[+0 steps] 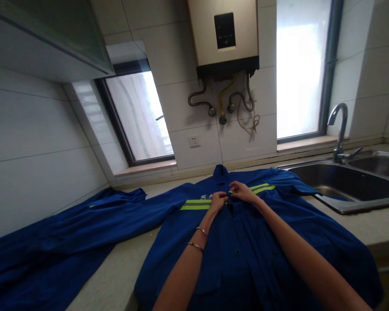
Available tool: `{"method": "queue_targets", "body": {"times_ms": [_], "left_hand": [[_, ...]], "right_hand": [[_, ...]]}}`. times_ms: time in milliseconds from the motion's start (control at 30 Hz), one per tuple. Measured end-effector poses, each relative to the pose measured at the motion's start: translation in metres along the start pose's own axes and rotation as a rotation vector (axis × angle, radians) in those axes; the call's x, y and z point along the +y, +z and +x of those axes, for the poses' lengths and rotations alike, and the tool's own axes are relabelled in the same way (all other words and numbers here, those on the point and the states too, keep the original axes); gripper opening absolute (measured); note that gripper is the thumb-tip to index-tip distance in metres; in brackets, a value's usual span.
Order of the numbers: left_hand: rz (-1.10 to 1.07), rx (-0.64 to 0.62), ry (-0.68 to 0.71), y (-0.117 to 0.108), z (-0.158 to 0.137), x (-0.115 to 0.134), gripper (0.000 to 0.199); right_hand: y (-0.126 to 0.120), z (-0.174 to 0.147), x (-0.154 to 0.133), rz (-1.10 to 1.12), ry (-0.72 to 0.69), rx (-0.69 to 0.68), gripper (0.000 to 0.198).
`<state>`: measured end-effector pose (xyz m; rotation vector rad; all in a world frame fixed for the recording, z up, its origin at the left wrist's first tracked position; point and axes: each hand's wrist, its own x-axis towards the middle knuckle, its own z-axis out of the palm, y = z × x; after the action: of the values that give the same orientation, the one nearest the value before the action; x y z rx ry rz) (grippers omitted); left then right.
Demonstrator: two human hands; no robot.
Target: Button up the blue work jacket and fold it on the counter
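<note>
A blue work jacket (194,233) with yellow-green and grey stripes across the chest lies spread on the counter, its collar toward the wall. My left hand (218,201) is closed on the front edge of the jacket at the chest stripe. Right beside it, my right hand (241,191) pinches the opposite front edge, fingertips almost meeting the left ones. Whether a button sits between the fingers is hidden. Below the hands the front hangs apart, with a button (237,252) showing on it. Two bracelets circle my left wrist.
Another blue garment (45,242) lies on the counter (113,268) at the left, against the jacket's sleeve. At the right is a steel sink (346,207) with a tap (340,129); the other sleeve reaches its rim. A water heater (227,34) hangs on the wall above.
</note>
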<state>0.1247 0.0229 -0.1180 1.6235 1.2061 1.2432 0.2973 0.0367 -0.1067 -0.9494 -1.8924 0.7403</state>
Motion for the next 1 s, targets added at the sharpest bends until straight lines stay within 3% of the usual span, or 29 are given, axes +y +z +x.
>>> {"method": "queue_targets", "body": {"times_ms": [267, 533, 1000], "left_hand": [[-0.029, 0.015, -0.029, -0.001, -0.003, 0.008, 0.027], [-0.049, 0.044, -0.077, 0.002, 0.002, 0.001, 0.023], [-0.025, 0.007, 0.008, 0.001, 0.003, -0.002, 0.019]], "right_hand": [[0.002, 0.001, 0.003, 0.001, -0.063, 0.082, 0.042], [-0.002, -0.001, -0.004, -0.048, -0.082, 0.014, 0.043], [-0.002, -0.001, -0.005, -0.015, -0.058, 0.004, 0.047]]}}
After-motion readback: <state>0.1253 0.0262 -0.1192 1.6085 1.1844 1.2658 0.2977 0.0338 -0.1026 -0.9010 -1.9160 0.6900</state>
